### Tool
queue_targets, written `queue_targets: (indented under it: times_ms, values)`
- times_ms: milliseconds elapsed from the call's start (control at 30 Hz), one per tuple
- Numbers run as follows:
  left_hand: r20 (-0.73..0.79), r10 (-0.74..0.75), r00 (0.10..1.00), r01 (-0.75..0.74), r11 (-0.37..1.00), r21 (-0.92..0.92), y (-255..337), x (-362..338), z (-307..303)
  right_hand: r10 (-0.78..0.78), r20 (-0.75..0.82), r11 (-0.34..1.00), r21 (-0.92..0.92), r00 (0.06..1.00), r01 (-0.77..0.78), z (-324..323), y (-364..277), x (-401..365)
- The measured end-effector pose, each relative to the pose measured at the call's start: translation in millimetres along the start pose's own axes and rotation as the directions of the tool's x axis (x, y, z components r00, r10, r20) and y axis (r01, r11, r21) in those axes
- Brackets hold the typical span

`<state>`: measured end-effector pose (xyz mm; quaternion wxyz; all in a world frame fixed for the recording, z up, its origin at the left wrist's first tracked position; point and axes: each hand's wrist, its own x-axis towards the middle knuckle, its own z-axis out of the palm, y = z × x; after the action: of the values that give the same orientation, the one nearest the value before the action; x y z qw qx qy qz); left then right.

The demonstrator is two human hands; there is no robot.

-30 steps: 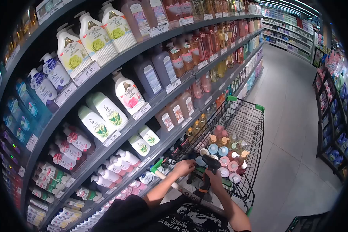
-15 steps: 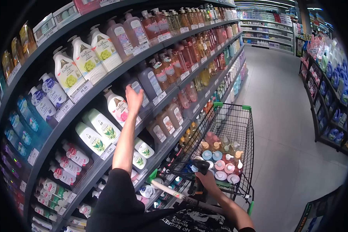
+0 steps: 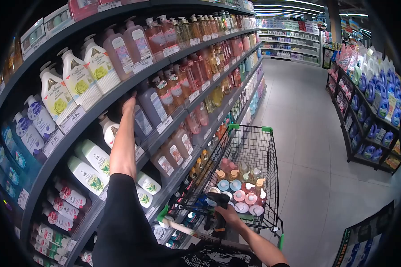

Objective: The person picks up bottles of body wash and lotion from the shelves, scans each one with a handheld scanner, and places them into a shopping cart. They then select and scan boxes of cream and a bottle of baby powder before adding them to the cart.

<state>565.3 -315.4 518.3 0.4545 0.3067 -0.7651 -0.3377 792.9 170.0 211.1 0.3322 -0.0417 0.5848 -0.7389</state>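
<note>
My left hand (image 3: 129, 104) reaches up into the middle shelf, at the top of a dark purple pump bottle (image 3: 142, 121) that stands beside a second one (image 3: 153, 105). Its fingers are partly hidden by the shelf, so its grip is unclear. A white pump bottle (image 3: 109, 130) stands just behind my forearm. My right hand (image 3: 228, 215) is shut on a black handheld scanner (image 3: 218, 202), held low over the near end of the black wire shopping cart (image 3: 250, 129). Several small bottles with pastel caps (image 3: 238, 193) stand in the cart.
A long shelving unit (image 3: 178, 113) packed with soap and shampoo bottles and price tags runs along my left. Across the grey tiled aisle (image 3: 314, 147) stands a lower rack of refill pouches (image 3: 372, 102). The cart sits close to the left shelves.
My left hand left the cart handle, rose to the shelf and now sits deeper among the purple bottles. The view has swung right. My right hand keeps the scanner over the cart.
</note>
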Motion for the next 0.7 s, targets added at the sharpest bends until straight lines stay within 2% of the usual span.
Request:
queue_targets:
  times_ms: [33,167,233,267,333,367,433,467,500,533,567,600,700]
  values:
    - [-0.031,0.098,0.995,-0.099,0.995,-0.026,-3.6,4.7,1.5,0.002,0.001,1.0,0.003,1.0,-0.002,1.6,0.1,0.8]
    - [0.025,0.018,1.0,-0.014,0.99,-0.139,-10.3,-8.4,-9.4,-0.003,-0.032,1.0,-0.017,0.999,0.003,7.4,0.7,-1.4]
    - [0.011,-0.204,0.979,0.198,0.961,0.191,18.1,-32.7,-19.4,-0.012,-0.044,1.0,-0.011,0.999,0.012,7.8,-0.3,0.1]
    - [0.016,-0.198,0.98,0.192,0.963,0.19,30.7,-43.5,-21.8,-0.015,-0.033,1.0,-0.021,0.999,0.014,6.7,1.7,0.8]
    - [-0.107,-0.241,0.965,0.263,0.918,0.297,54.6,-66.3,-22.4,-0.025,-0.027,0.999,-0.031,0.999,0.025,2.6,4.6,2.0]
    - [-0.105,-0.236,0.966,0.256,0.921,0.293,65.8,-79.6,-20.6,-0.013,-0.02,0.997,-0.081,1.0,0.012,0.9,4.6,3.1]
    - [-0.293,-0.171,0.941,0.277,0.887,0.37,84.8,-105.5,-16.5,-0.012,-0.013,0.992,-0.123,1.0,0.011,0.3,6.0,6.3]
    - [-0.325,-0.096,0.941,0.233,0.879,0.415,88.3,-116.8,-14.4,-0.037,-0.003,0.993,-0.114,0.999,0.036,-0.1,8.8,6.9]
    - [-0.323,-0.086,0.942,0.222,0.883,0.414,85.6,-126.6,-10.0,-0.062,0.005,0.993,-0.104,0.998,0.062,-0.5,10.3,6.2]
    - [-0.387,0.089,0.918,0.078,0.915,0.395,79.8,-137.4,-4.1,-0.071,0.001,0.993,-0.093,0.997,0.07,0.7,3.4,1.8]
    - [-0.448,0.255,0.857,-0.071,0.919,0.387,74.2,-148.1,0.0,-0.086,0.024,0.993,-0.076,0.996,0.087,1.1,-3.9,-2.4]
    - [-0.47,0.335,0.817,-0.144,0.907,0.396,73.6,-162.3,-0.8,-0.1,0.047,0.993,-0.059,0.994,0.103,1.7,-7.0,-7.7]
    - [-0.443,0.412,0.796,-0.265,0.896,0.356,66.1,-174.9,-10.1,-0.179,0.112,0.982,0.082,0.977,0.17,-3.5,2.1,-2.5]
